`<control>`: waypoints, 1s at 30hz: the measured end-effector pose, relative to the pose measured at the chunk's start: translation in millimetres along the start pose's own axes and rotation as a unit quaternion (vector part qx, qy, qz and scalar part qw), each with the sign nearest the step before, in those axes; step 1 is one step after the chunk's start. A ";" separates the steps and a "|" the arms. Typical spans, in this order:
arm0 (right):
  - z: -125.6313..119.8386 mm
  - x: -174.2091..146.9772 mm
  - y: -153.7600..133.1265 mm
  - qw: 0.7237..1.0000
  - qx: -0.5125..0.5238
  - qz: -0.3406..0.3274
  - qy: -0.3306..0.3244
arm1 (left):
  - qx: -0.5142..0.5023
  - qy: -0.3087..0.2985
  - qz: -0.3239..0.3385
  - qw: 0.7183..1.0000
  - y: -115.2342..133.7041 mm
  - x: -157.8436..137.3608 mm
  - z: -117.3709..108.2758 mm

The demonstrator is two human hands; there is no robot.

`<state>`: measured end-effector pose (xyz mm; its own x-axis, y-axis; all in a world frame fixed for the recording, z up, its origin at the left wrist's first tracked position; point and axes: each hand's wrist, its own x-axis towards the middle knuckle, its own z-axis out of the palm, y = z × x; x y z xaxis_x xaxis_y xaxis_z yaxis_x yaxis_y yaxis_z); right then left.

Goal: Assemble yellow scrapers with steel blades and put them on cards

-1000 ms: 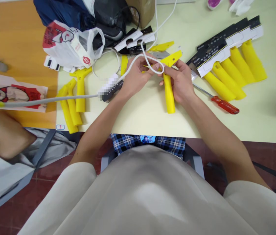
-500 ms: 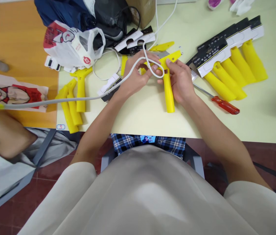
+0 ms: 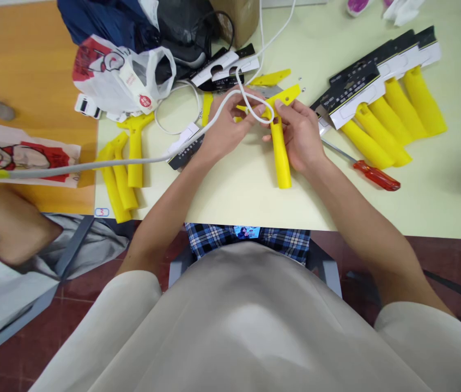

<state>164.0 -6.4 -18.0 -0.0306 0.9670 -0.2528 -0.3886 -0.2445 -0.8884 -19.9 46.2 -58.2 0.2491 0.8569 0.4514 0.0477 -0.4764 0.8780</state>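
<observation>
A yellow scraper handle (image 3: 280, 155) with a wide T-shaped head points its grip toward me between my hands. My right hand (image 3: 302, 133) is closed on it, the thumb pressing on the head by the neck. My left hand (image 3: 230, 122) pinches at the left side of the head; its fingertips are partly hidden. A white cable (image 3: 198, 136) loops in front of both hands and hides part of the head. Just beyond lie a yellow scraper head piece (image 3: 271, 78), a metal blade partly covered, and small screws (image 3: 303, 89).
A red-handled screwdriver (image 3: 376, 175) lies right of my right hand, below several carded yellow scrapers (image 3: 394, 111). Loose yellow handles (image 3: 135, 158) are at left. Black-and-white cards (image 3: 224, 68), a plastic bag (image 3: 108, 71) and a dark bag sit behind. Another person's arm (image 3: 18, 228) is at far left.
Almost nothing differs. The scraper handle and both hands have shifted very slightly, and the cable loop has moved a little to the left.
</observation>
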 end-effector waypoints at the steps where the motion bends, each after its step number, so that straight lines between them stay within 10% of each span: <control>1: 0.0 0.5 0.3 1.000 -0.002 0.002 0.002 | -0.005 -0.012 -0.012 1.000 -2.0 0.5 -1.0; 30: -8.7 8.5 9.9 1.000 -0.017 0.007 -0.014 | -0.058 -0.067 -0.053 0.995 13.1 9.6 -11.2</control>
<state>168.0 -1.2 -32.3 -0.0611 0.9650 -0.2550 -0.3563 -0.2597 -0.8975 -27.8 50.4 -40.6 0.3750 0.8640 0.3361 -0.0291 -0.3514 0.9358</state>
